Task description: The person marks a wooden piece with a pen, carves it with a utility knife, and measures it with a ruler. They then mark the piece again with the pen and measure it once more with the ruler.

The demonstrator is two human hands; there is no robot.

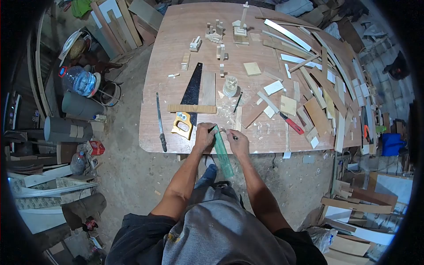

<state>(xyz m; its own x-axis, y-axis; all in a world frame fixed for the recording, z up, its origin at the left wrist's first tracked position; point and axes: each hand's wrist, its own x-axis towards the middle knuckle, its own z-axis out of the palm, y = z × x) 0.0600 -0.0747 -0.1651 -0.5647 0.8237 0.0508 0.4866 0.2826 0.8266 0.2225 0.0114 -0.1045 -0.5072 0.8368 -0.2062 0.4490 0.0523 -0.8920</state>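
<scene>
Plywood-coloured and littered with shavings, a broad bench (pixel 170 39) is spreading out ahead of the worker's two bare hands. Offcuts (pixel 316 115) are lying in a loose heap beyond and to the right of the right hand. Just ahead of the left hand, a yellow-handled saw (pixel 193 86) is resting under a crossing wooden strip (pixel 192 108), while a slim dark-handled tool (pixel 159 117) is lying farther to its left.

Between the hands, a translucent green ruler (pixel 224 158) is slanting from the left fingertips toward the body, its near end jutting past the bench edge. It is looking like thin plastic: light, fairly stiff but able to flex, perhaps slippery along its smooth face; both long edges near the middle are offering the surest hold.

Closed around the ruler's far end, the left hand (pixel 203 134) is pinching it with curled fingers. Beside it, the right hand (pixel 239 144) is gripping a small dark implement (pixel 235 138), its exact type hard to tell. Beyond the hands, a jar (pixel 230 85) is standing upright.
</scene>
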